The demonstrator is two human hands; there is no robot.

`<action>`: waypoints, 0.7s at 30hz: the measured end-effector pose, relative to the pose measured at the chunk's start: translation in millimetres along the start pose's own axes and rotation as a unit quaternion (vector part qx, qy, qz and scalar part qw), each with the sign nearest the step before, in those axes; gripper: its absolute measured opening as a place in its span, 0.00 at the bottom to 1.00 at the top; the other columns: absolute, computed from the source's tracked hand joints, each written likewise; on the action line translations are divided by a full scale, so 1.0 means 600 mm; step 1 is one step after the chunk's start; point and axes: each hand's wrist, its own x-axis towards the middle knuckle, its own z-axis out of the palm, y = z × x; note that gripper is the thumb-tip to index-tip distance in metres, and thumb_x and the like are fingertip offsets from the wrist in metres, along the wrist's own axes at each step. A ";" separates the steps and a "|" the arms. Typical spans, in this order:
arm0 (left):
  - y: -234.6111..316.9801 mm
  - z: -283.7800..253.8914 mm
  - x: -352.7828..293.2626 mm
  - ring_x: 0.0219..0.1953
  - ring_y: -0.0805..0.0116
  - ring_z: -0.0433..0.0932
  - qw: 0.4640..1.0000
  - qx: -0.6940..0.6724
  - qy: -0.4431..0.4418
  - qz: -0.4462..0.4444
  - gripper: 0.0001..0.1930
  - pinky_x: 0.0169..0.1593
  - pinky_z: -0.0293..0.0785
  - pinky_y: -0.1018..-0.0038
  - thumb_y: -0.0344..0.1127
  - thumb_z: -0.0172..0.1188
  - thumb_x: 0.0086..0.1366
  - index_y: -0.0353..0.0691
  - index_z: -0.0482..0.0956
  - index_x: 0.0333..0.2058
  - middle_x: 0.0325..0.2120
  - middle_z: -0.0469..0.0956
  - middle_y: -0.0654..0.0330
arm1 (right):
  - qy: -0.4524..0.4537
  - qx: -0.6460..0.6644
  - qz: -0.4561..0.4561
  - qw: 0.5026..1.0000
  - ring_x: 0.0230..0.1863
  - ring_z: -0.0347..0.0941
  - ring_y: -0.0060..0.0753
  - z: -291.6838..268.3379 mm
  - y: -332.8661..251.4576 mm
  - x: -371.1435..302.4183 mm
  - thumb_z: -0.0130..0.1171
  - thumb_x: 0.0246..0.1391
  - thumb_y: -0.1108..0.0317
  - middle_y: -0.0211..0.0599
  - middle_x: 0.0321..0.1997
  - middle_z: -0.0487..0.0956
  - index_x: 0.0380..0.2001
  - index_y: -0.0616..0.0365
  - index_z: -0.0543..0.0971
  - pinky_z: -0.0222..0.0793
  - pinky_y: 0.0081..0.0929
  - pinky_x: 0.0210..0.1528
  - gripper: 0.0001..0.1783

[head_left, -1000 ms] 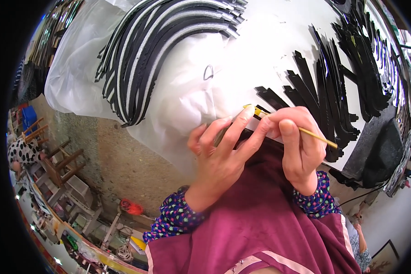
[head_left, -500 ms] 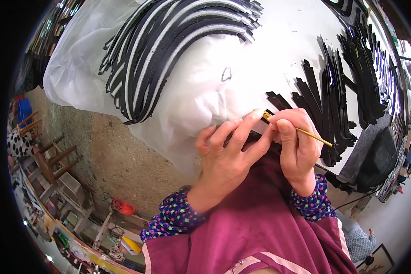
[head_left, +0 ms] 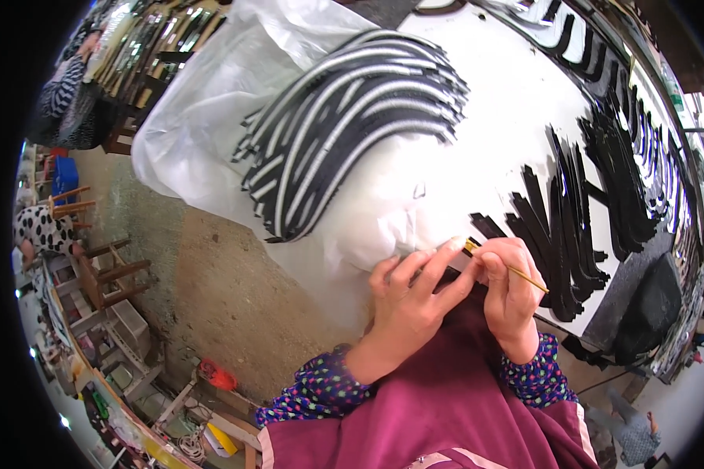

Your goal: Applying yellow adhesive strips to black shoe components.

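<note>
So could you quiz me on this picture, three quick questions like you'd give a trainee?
1. True or false: the right hand holds a thin yellow brush.
2. What colour are the flat curved strips lying to the right of the hands?
3. Multiple choice: the stack of striped curved pieces lies on
A. a white plastic sheet
B. a red cloth
C. a wooden crate

Key:
1. True; its fingers pinch the brush near the tip.
2. Black.
3. A. The left hand is close against the right one; what it holds under its fingers is hidden.
</note>
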 end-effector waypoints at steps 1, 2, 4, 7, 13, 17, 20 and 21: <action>0.000 0.000 0.000 0.56 0.74 0.64 1.000 0.011 0.003 -0.004 0.17 0.60 0.54 0.65 0.38 0.59 0.60 0.66 0.82 0.48 0.59 0.73 0.76 | 0.014 0.016 0.015 1.000 0.25 0.74 0.35 0.002 -0.002 -0.002 0.57 0.63 0.79 0.43 0.32 0.79 0.36 0.66 0.77 0.72 0.28 0.26 0.01; 0.000 0.000 -0.001 0.56 0.74 0.64 1.000 0.008 -0.004 -0.003 0.18 0.60 0.54 0.65 0.37 0.59 0.60 0.66 0.82 0.49 0.60 0.72 0.76 | 0.011 0.018 0.003 1.000 0.24 0.73 0.33 0.002 -0.001 -0.002 0.56 0.64 0.78 0.43 0.32 0.79 0.37 0.65 0.77 0.71 0.27 0.25 0.02; 0.002 0.001 -0.004 0.57 0.73 0.64 1.000 0.001 -0.006 -0.002 0.20 0.60 0.54 0.65 0.35 0.58 0.61 0.66 0.81 0.51 0.61 0.71 0.76 | 0.004 0.021 0.009 1.000 0.24 0.73 0.33 0.001 0.001 -0.002 0.55 0.65 0.77 0.44 0.32 0.79 0.37 0.65 0.78 0.70 0.26 0.25 0.03; 0.002 0.004 -0.007 0.58 0.73 0.64 1.000 -0.002 -0.013 -0.001 0.20 0.60 0.55 0.64 0.34 0.58 0.61 0.65 0.80 0.51 0.62 0.70 0.75 | -0.006 0.046 0.020 0.999 0.23 0.72 0.30 -0.004 0.008 -0.003 0.53 0.67 0.75 0.41 0.32 0.78 0.36 0.65 0.78 0.68 0.23 0.25 0.06; 0.004 -0.009 0.003 0.57 0.72 0.65 1.000 -0.001 -0.011 0.002 0.23 0.61 0.54 0.64 0.31 0.58 0.60 0.64 0.80 0.53 0.63 0.70 0.74 | 0.020 0.119 0.030 0.992 0.25 0.71 0.26 -0.001 0.006 -0.007 0.53 0.68 0.73 0.39 0.33 0.78 0.36 0.65 0.78 0.68 0.21 0.26 0.07; 0.005 -0.037 0.012 0.56 0.66 0.70 0.999 -0.038 -0.014 0.011 0.22 0.58 0.61 0.65 0.30 0.58 0.59 0.54 0.81 0.53 0.59 0.73 0.67 | 0.044 0.009 -0.004 0.999 0.35 0.78 0.42 0.006 0.003 -0.002 0.56 0.63 0.77 0.44 0.38 0.79 0.40 0.64 0.79 0.75 0.32 0.36 0.04; -0.036 -0.080 0.042 0.51 0.60 0.76 0.995 -0.072 0.034 0.063 0.19 0.54 0.68 0.63 0.28 0.58 0.60 0.42 0.81 0.51 0.52 0.79 0.59 | 0.048 0.011 0.003 0.999 0.37 0.78 0.45 0.009 0.000 0.002 0.57 0.62 0.79 0.45 0.39 0.79 0.41 0.64 0.79 0.75 0.34 0.39 0.05; -0.060 -0.096 0.061 0.48 0.56 0.79 0.988 -0.058 0.089 0.116 0.18 0.51 0.71 0.62 0.28 0.58 0.60 0.35 0.81 0.50 0.47 0.81 0.56 | 0.050 0.020 0.019 0.998 0.37 0.78 0.45 0.009 -0.001 0.002 0.57 0.62 0.79 0.45 0.39 0.79 0.41 0.64 0.78 0.75 0.34 0.39 0.05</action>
